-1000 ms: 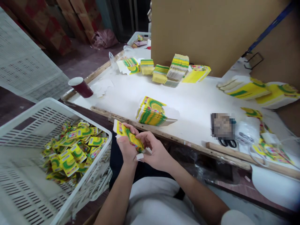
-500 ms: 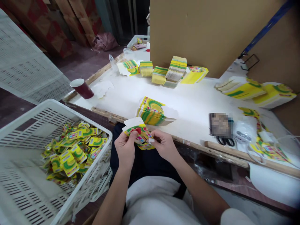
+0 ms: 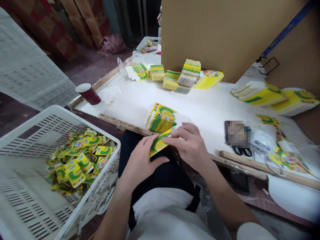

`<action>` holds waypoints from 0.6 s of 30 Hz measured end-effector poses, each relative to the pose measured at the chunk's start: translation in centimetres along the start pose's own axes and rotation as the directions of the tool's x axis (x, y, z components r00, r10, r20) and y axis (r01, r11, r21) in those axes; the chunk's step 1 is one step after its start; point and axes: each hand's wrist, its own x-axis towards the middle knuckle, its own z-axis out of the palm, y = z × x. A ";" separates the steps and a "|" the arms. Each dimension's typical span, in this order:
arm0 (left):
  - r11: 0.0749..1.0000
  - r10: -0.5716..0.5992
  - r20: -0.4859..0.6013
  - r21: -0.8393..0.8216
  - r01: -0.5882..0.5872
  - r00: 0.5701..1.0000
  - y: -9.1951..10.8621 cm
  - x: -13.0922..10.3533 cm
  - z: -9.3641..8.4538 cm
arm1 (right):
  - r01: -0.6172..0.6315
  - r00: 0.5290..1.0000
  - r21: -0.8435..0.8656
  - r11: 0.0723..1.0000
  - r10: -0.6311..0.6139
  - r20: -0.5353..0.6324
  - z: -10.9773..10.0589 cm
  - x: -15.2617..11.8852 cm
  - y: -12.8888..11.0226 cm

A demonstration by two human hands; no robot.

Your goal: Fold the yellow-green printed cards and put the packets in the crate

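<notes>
A small yellow-and-green printed carton (image 3: pixel 160 144) is held at a tilt over my lap, near the table's front edge. My left hand (image 3: pixel 141 160) has its fingers against the carton's left side, with the thumb stretched out below it. My right hand (image 3: pixel 191 143) pinches the carton's upper right end between thumb and fingers. Just beyond the hands, a stack of flat printed cartons (image 3: pixel 162 116) stands on the white table (image 3: pixel 200 106).
At my left, a white plastic crate (image 3: pixel 82 116) holds a heap of small yellow packs (image 3: pixel 75 170). A maroon cup (image 3: pixel 88 95) leans on the table. Bundled cartons (image 3: pixel 188 73) line the cardboard panel (image 3: pixel 210 36). Scissors (image 3: pixel 242 152) lie at the right.
The carton has turned from a spread, partly opened shape to a narrow slanted one. My right hand has moved up and right to its end; the left thumb has come off its face.
</notes>
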 end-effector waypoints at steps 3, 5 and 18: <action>0.997 0.014 0.069 -0.070 -0.010 0.998 -0.7 0.2 0.5 | 0.081 0.995 0.030 0.996 -0.083 0.052 0.5 -0.1 0.3; 0.992 0.031 0.124 -0.128 -0.015 0.992 -1.0 0.4 0.6 | 0.114 0.988 0.063 0.991 -0.120 0.099 0.7 -0.3 0.4; 0.983 -0.159 0.002 -0.097 0.159 0.987 -0.9 1.4 2.0 | 0.061 0.984 0.045 0.997 -0.067 0.164 1.3 -0.6 1.2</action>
